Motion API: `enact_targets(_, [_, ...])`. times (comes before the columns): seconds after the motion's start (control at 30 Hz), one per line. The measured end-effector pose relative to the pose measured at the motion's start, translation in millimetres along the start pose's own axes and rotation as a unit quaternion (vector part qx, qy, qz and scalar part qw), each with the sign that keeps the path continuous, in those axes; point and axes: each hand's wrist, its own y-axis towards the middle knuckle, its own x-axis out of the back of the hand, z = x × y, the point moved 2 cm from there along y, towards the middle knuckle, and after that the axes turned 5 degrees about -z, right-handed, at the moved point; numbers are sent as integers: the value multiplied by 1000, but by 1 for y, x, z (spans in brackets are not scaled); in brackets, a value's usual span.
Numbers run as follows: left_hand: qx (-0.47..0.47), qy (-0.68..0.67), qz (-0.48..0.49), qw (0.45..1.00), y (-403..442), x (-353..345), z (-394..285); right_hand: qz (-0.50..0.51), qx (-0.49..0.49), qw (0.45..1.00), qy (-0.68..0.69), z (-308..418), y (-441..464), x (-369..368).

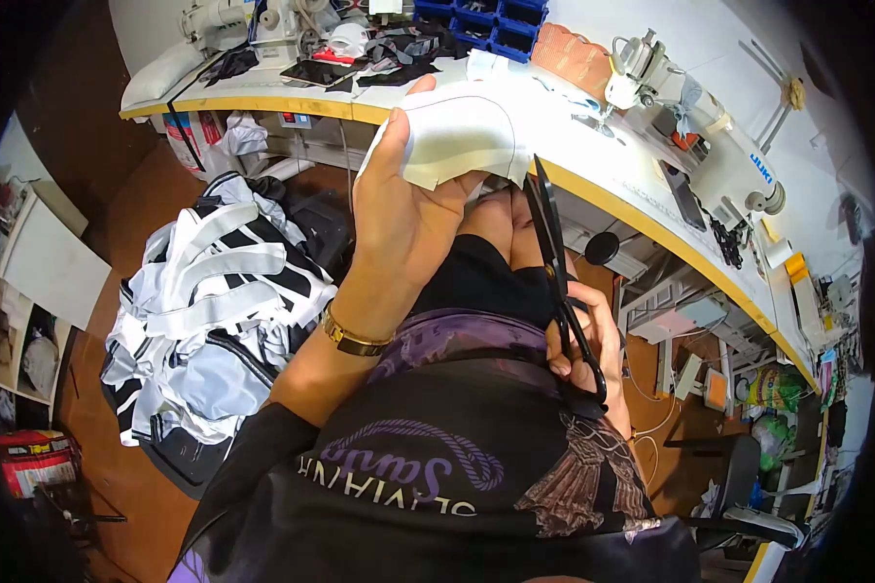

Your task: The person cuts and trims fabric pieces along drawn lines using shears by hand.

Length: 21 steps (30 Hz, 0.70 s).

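Observation:
My left hand (pixel 405 209) is raised in front of me, its thumb and fingers closed on a white fabric piece (pixel 462 131). A dark stitched line curves along the fabric near its edge. Black-handled scissors (pixel 552 248) are in my right hand (pixel 593 335), with the fingers through the handle loops. Their blades point up and away from me, slightly apart near the tips. The tips are close to the right side of the fabric; I cannot tell whether they touch it.
A sewing machine (pixel 695 117) stands on the curved worktable (pixel 642 189), and another machine (pixel 277 34) is at the back left. Blue bins (pixel 476 21) stand behind. To my left is a heap of black and white fabric pieces (pixel 214 311). A chair (pixel 734 476) is at the right.

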Motion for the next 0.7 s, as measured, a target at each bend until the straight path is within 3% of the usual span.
enact_targets(0.6, [32,-32,-41,998,-11,-1,20,6,12,1000,8,-7,6,1])
enact_targets(0.7, [14,14,-60,998,-9,-4,25,14,25,999,14,-10,7,2])
